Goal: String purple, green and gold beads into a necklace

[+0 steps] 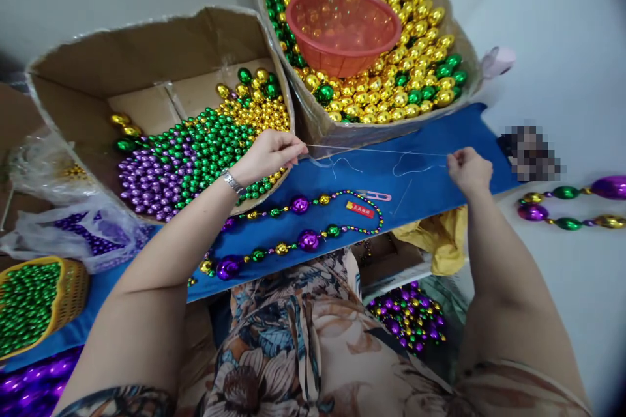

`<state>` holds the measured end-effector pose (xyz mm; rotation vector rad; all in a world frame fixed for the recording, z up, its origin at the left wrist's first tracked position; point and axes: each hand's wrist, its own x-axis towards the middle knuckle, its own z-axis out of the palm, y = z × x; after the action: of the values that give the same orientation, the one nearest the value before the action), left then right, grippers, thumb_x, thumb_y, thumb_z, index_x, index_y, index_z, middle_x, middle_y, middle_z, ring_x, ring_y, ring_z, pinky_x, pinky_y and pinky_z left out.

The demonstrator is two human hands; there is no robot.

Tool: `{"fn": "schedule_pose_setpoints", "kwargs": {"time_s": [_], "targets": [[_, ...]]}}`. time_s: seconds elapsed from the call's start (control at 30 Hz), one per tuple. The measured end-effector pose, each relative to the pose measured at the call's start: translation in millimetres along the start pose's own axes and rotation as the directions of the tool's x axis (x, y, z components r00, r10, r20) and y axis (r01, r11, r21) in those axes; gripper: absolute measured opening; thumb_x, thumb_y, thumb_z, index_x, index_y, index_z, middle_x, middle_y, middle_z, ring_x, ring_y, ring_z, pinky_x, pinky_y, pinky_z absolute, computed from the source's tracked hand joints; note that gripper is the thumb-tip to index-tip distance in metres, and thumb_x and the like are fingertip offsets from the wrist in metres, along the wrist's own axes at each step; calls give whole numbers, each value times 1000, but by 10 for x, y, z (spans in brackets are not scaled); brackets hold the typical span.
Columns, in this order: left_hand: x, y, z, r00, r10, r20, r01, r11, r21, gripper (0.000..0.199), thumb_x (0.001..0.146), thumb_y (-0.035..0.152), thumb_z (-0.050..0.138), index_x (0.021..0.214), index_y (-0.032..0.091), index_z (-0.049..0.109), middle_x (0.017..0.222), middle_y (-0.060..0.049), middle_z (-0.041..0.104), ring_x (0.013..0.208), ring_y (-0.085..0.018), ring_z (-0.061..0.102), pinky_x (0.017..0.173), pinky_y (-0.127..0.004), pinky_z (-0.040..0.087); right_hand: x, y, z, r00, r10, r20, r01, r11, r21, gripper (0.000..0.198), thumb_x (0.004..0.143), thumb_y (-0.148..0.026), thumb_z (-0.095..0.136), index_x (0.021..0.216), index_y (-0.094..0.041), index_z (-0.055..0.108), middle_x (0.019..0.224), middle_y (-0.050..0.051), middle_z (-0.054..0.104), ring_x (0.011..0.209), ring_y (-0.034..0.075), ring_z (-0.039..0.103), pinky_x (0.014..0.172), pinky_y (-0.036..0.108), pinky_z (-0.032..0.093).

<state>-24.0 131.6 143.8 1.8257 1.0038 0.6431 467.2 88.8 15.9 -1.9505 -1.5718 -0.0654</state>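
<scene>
A thin white thread (376, 150) runs nearly straight between my two hands, above the blue table cover. My left hand (276, 153), with a metal watch on the wrist, pinches one end in front of the left box. At the other end my right hand (469, 169) is closed on the thread, its fingertips pressed together. Loose thread curls hang below both hands. Nearer to me lies a bead necklace (309, 240) of purple, green and gold beads, in a loop. Pink-handled thread snips (379, 195) and a red label (360, 210) lie by the loop's end.
A cardboard box (156, 39) holds small purple, green and gold beads. Another box (313, 120) holds larger gold and green beads and a red basket (342, 55). A yellow basket (73, 287) of green beads stands at left. Below the table edge sits a heap of mixed beads (411, 316).
</scene>
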Motion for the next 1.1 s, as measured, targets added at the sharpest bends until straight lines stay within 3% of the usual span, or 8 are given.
{"fn": "schedule_pose_setpoints", "kwargs": {"time_s": [0.1, 0.2, 0.37, 0.57, 0.67, 0.77, 0.97, 1.1], "targets": [[17, 33, 85, 1000, 24, -12, -22, 994, 107, 25, 90, 33, 59, 86, 12, 72, 65, -4, 68, 58, -8, 61, 56, -19, 48, -31, -228, -21, 989, -109, -95, 108, 994, -13, 49, 89, -67, 47, 64, -25, 55, 64, 10, 60, 67, 22, 57, 64, 36, 41], [126, 99, 364, 996, 58, 60, -67, 986, 153, 24, 91, 30, 55, 89, 14, 73, 67, -3, 69, 58, -9, 62, 57, -20, 47, -139, -1020, -71, 970, -215, 110, 209, 976, 62, 50, 93, -61, 45, 106, -18, 69, 103, 16, 68, 79, 22, 63, 71, 38, 48], [278, 133, 770, 973, 157, 169, -183, 972, 149, 28, 92, 31, 51, 80, 15, 71, 66, 0, 69, 60, -8, 62, 62, -21, 46, -393, -2178, -121, 747, -466, 475, 63, 760, 646, 52, 96, -58, 43, 137, -27, 53, 109, 5, 69, 69, 12, 65, 67, 28, 52], [142, -158, 733, 984, 100, 150, -136, 959, 251, 29, 94, 35, 51, 90, 16, 73, 70, -1, 72, 63, -12, 65, 62, -22, 45, -368, -1863, 50, 810, -342, 477, 115, 890, 442, 44, 93, -56, 48, 86, -18, 68, 70, 2, 66, 64, 13, 59, 62, 25, 42], [49, -312, 745, 988, 78, 134, -133, 871, 474, 29, 95, 30, 48, 90, 18, 74, 82, -5, 75, 72, -15, 67, 69, -25, 47, -268, -1627, 256, 723, -213, 657, 220, 973, 74, 40, 92, -53, 48, 87, -21, 71, 77, 3, 68, 72, 16, 60, 65, 26, 40], [-4, -400, 872, 989, 19, 149, -113, 753, 649, 32, 96, 28, 44, 90, 21, 75, 91, -6, 75, 79, -18, 68, 74, -28, 48, -212, -1648, 557, 740, -12, 672, 196, 960, -199, 39, 93, -52, 46, 109, -27, 70, 107, 8, 69, 90, 21, 64, 72, 29, 44], [-27, -470, 1043, 994, -36, 105, -55, 662, 748, 35, 98, 35, 41, 94, 25, 74, 92, -6, 72, 82, -21, 69, 64, -27, 44, -181, -1977, 1164, 761, 146, 632, 6, 973, -232, 40, 92, -50, 51, 119, -23, 63, 126, 14, 62, 103, 27, 64, 81, 36, 49], [-44, -509, 1000, 994, -36, 107, -59, 645, 762, 34, 98, 37, 42, 99, 26, 74, 95, -6, 73, 82, -21, 69, 65, -28, 44, -204, -1956, 1227, 727, 155, 669, -16, 978, -210, 31, 94, -43, 51, 110, -21, 65, 121, 13, 64, 103, 25, 63, 81, 34, 48]]}}
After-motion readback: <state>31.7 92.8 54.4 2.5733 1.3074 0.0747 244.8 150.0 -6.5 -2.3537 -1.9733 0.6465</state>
